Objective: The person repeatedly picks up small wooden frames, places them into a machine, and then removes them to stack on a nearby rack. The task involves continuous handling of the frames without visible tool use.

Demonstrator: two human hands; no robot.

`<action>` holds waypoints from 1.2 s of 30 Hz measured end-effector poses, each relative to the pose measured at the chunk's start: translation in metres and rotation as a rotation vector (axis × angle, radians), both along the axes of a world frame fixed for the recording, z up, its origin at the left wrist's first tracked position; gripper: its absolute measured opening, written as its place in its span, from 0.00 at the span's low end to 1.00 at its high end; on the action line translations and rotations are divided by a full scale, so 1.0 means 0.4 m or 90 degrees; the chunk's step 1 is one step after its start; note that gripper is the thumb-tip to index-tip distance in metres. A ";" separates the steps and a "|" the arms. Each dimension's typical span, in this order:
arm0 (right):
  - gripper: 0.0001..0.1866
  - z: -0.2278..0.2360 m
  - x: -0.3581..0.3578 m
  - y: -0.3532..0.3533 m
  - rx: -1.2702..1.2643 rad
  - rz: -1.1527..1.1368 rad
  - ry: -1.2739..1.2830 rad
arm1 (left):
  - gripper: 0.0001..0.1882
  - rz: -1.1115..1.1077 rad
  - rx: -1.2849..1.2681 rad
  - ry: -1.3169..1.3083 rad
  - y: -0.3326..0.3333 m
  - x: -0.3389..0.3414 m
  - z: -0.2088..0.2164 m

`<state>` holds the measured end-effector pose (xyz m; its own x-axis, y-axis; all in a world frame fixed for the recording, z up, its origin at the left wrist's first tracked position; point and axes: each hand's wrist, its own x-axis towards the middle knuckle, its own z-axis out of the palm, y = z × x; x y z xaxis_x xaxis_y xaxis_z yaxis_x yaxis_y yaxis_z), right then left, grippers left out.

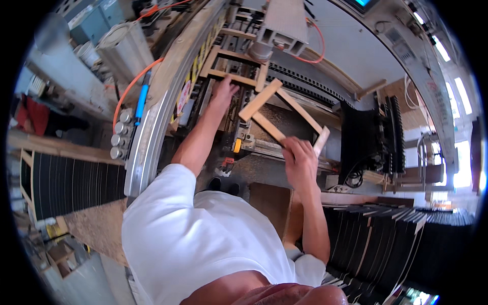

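A rectangular wooden frame (238, 79) lies on the machine bed ahead of me, under the machine's head. At its near rail is my left hand (222, 95), fingertips touching the wood and fingers partly apart. To the right, a second wooden frame (300, 108) is held tilted, its far-left corner close to the first frame. My right hand (299, 155) grips this second frame by its near rail, fingers closed round the wood. Part of that rail is hidden behind the hand.
A metal machine head (278, 30) overhangs the bed. Along the left runs a metal guide rail (145, 134) with a blue air fitting (142, 103) and an orange hose. Stacked dark-edged frames (366, 244) stand at the lower right, more (76, 182) at the left.
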<state>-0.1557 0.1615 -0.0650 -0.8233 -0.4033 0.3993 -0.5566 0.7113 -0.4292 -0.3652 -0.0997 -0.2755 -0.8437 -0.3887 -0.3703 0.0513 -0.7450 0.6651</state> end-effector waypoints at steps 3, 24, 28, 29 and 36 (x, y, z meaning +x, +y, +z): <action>0.11 -0.088 -0.146 -0.068 -0.018 0.114 0.025 | 0.17 -0.137 -0.023 0.087 -0.037 0.175 -0.052; 0.13 -0.350 -0.515 -0.343 -0.004 0.254 0.011 | 0.19 0.010 0.043 0.084 0.050 0.742 0.055; 0.12 -0.375 -0.607 -0.377 0.026 0.249 0.041 | 0.18 0.017 0.021 0.050 0.056 0.944 0.090; 0.12 -0.383 -0.623 -0.385 0.043 0.248 0.064 | 0.18 0.018 0.013 0.038 0.055 0.981 0.091; 0.11 -0.319 -0.632 -0.474 0.291 0.200 0.197 | 0.17 0.088 -0.013 -0.038 0.015 1.178 0.078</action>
